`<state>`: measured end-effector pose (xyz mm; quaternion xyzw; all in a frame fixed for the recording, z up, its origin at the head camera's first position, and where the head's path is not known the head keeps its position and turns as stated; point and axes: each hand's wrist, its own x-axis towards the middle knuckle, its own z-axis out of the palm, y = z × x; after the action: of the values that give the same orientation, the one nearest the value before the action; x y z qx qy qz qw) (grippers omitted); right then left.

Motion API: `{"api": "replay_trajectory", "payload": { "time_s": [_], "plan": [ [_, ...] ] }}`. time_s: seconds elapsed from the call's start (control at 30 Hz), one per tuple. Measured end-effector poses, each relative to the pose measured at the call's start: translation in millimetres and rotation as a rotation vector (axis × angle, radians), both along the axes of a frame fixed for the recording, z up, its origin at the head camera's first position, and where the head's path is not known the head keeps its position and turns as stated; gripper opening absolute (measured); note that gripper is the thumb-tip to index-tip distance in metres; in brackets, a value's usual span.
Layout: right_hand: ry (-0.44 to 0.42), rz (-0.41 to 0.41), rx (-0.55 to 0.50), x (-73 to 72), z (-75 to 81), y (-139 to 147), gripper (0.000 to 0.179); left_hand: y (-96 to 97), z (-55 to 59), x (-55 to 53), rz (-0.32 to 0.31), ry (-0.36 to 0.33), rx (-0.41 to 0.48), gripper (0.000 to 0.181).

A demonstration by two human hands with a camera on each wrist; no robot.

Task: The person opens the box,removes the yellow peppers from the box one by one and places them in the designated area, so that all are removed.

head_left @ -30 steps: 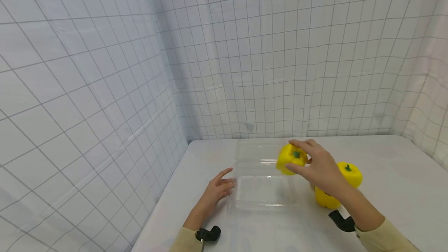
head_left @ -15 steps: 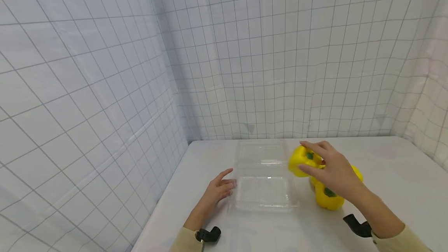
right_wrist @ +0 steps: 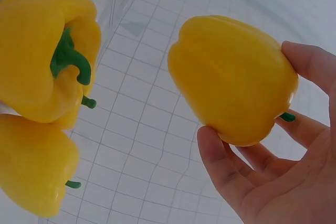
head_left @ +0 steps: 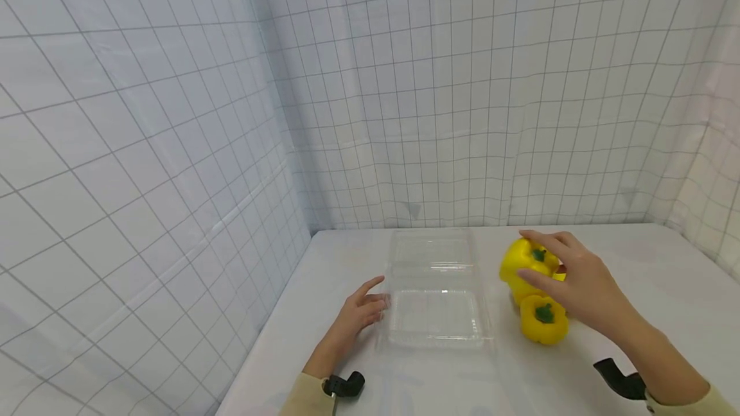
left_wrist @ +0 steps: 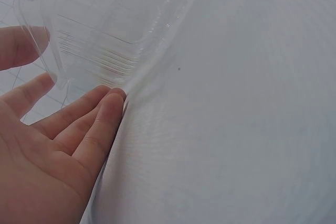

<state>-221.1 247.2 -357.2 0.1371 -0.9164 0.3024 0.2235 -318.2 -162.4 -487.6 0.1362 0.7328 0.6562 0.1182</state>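
In the head view my right hand [head_left: 590, 291] holds a yellow bell pepper [head_left: 520, 260] with a green stem, between thumb and fingers, above the other peppers. The right wrist view shows this held bell pepper [right_wrist: 231, 80] pinched at its stem end. Beside it lie more yellow bell peppers, a near one [right_wrist: 31, 163] and a larger-looking one [right_wrist: 26, 51] that overlaps another. An open clear plastic clamshell container [head_left: 433, 316] lies on the table, its lid [head_left: 430, 250] folded back. My left hand [head_left: 352, 320] rests at its left edge, straight fingers touching the plastic wall [left_wrist: 97, 51].
The white table [head_left: 653, 313] extends to the right of the peppers. Grid-patterned white curtains [head_left: 439, 95] stand behind and at both sides. A black camera mount sits on each wrist.
My right hand has carried the held bell pepper to the right, away from the container and over the other peppers. My left hand and the container stay in place.
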Motion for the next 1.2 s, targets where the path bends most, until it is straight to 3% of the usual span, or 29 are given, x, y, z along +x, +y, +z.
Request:
{"api": "replay_trajectory", "payload": {
  "time_s": [0.6, 1.2],
  "plan": [
    [0.019, -0.076, 0.018, 21.1, -0.5, 41.5, 0.064, 0.4, 1.9, -1.3, -0.003, 0.001, -0.017, 0.061],
    [-0.013, -0.143, 0.073, 36.9, -16.9, 73.1, 0.069, 1.5, 0.2, 0.0, 0.0, 0.006, -0.004, 0.06]
  ]
}}
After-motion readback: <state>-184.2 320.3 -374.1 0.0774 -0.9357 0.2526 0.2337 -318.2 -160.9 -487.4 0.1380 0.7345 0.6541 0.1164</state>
